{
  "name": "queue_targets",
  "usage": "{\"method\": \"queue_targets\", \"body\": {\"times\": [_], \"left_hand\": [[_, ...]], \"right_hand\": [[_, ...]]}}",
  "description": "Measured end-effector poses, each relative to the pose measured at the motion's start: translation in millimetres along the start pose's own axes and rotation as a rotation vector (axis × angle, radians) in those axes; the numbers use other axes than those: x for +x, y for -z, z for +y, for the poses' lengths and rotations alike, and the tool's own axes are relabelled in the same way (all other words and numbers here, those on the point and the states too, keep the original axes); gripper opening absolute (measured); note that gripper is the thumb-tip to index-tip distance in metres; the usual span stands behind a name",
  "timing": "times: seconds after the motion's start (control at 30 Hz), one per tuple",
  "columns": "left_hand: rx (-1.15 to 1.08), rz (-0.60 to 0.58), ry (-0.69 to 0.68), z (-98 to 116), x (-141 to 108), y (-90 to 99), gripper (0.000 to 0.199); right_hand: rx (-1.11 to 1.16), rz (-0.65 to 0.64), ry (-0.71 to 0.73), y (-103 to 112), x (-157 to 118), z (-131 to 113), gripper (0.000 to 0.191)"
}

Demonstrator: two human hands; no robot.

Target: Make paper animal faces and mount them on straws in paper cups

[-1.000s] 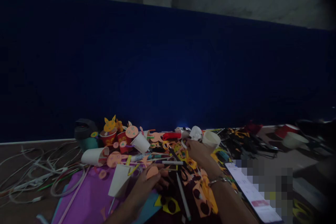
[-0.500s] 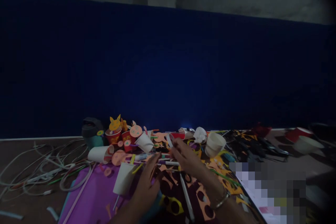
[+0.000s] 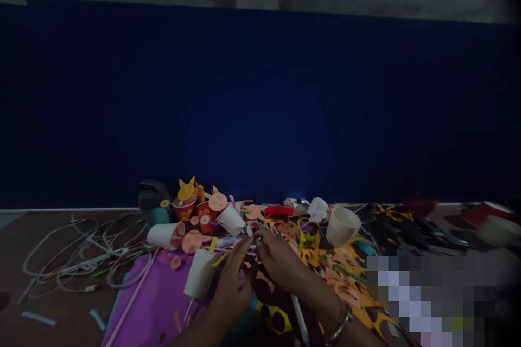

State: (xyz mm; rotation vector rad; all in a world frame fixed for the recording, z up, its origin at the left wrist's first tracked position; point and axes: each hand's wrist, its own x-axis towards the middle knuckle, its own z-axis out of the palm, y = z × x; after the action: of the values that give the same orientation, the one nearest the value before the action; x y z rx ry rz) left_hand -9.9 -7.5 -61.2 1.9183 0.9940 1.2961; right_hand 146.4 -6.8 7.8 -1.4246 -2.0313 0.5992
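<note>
My right hand [image 3: 280, 263] is closed, its fingertips pinching a thin white strip [image 3: 249, 229] that curves up over the clutter; its exact kind is hard to make out in the dim light. My left hand [image 3: 233, 287] holds nothing I can see, its fingers stretched forward and its thumb apart, fingertips beside the strip. Just left of that hand, a white paper cup [image 3: 199, 274] with a yellow strip at its top and a thin stick below leans over purple sheets [image 3: 157, 295]. Under my hands lie dark sheets and peach and yellow cut-outs [image 3: 273, 319].
Red cups [image 3: 184, 209] with paper animal faces stand at the back beside a dark teal container [image 3: 153, 203]. Tangled white cables [image 3: 81, 260] spread at left. Right of my hands are a pale cup [image 3: 343, 226], crumpled white paper [image 3: 318, 210] and orange paper scraps [image 3: 345, 287].
My right hand has moved down and left with the white strip, bringing it to my left fingertips. The whole view has shifted slightly, with the table items appearing further right.
</note>
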Motion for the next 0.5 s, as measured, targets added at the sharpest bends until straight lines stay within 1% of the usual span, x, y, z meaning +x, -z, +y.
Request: {"method": "queue_targets", "body": {"times": [0.1,0.23,0.33,0.4,0.5], "left_hand": [[-0.093,-0.016,0.048,0,2,0.0,0.042],[-0.155,0.074,0.069,3,8,1.0,0.021],[-0.149,0.102,0.085,4,10,2.2,0.009],[-0.143,0.099,0.091,4,10,3.3,0.006],[-0.099,0.114,0.072,5,10,5.3,0.010]], "right_hand": [[-0.015,-0.002,0.023,0,1,0,0.026],[-0.027,-0.020,0.050,-3,-1,-1,0.026],[-0.043,-0.052,0.056,-5,-6,-4,0.027],[-0.062,-0.070,0.060,-4,-8,-7,0.027],[-0.085,-0.088,0.076,-3,-10,-11,0.027]]}}
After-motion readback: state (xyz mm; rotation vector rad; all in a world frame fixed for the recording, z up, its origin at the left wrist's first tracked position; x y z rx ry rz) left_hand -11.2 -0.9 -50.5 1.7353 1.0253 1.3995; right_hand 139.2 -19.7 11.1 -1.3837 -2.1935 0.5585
